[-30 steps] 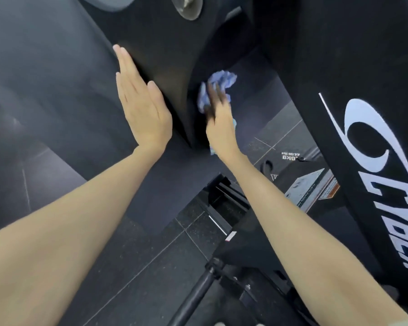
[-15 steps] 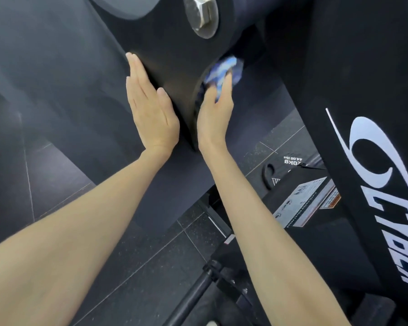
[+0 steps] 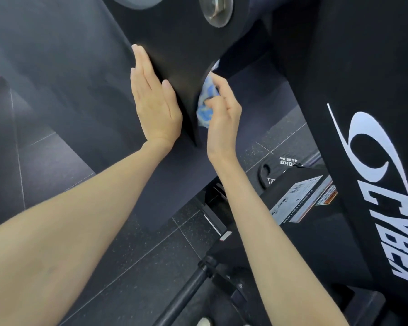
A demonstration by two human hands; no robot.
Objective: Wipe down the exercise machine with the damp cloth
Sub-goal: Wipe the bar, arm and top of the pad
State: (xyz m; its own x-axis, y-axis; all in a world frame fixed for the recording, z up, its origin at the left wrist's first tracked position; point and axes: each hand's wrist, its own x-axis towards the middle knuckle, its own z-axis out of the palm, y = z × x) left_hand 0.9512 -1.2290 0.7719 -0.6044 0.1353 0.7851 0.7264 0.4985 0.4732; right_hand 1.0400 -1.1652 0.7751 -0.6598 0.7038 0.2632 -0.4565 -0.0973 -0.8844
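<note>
To clean this edge well, the cloth point(image 3: 204, 102) should stay bunched and pressed firmly against the black panel point(image 3: 179, 55) of the machine, following its curve. The right hand point(image 3: 222, 114) has its fingers curled around the blue cloth, thumb and fingertips pinching it against the panel's right edge, wrist bent slightly inward. The left hand point(image 3: 154, 100) lies flat, fingers straight and together, bracing the panel's other face, holding nothing.
</note>
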